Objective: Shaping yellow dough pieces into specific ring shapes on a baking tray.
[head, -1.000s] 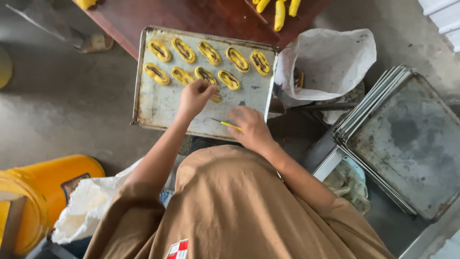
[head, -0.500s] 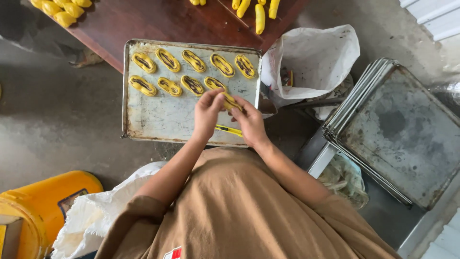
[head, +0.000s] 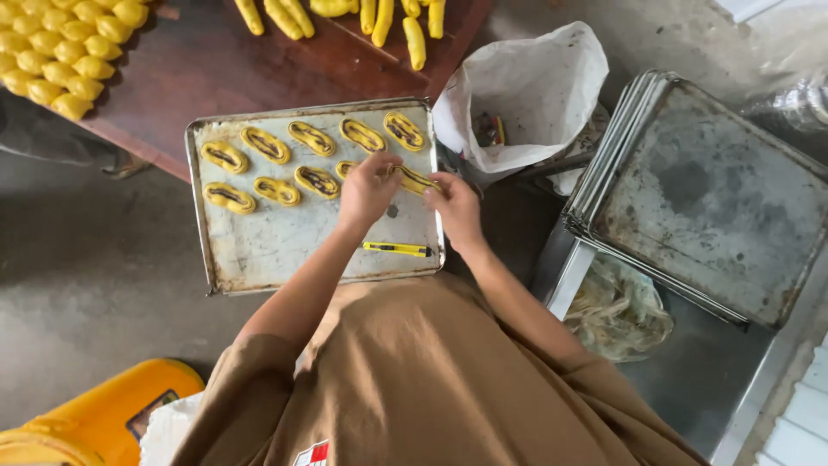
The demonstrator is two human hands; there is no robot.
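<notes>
The dough piece [head: 412, 179] I am working on lies on the baking tray [head: 285, 246], at the right end of the second row, its long axis running roughly left to right and dipping slightly toward the tray's right edge. My two hands meet over it: my left hand [head: 366, 190] covers its left end and my right hand [head: 455, 207] its right end, so the piece sits between both grips, about equally near each. Each grip is nearly closed, fingertips pinched on the dough; whether the piece is lifted or resting on the tray I cannot tell. Eight other shaped pieces, yellow with dark filling, lie in two rows across the tray's far half [head: 312, 138]. A yellow utility knife [head: 397, 249] lies flat on the near part of the tray, just toward me from my hands, touching neither. The tray overhangs a dark wooden bench [head: 207, 60] carrying more yellow dough. A white bag [head: 526, 95] and a stack of empty trays [head: 707, 198] stand to the right.
</notes>
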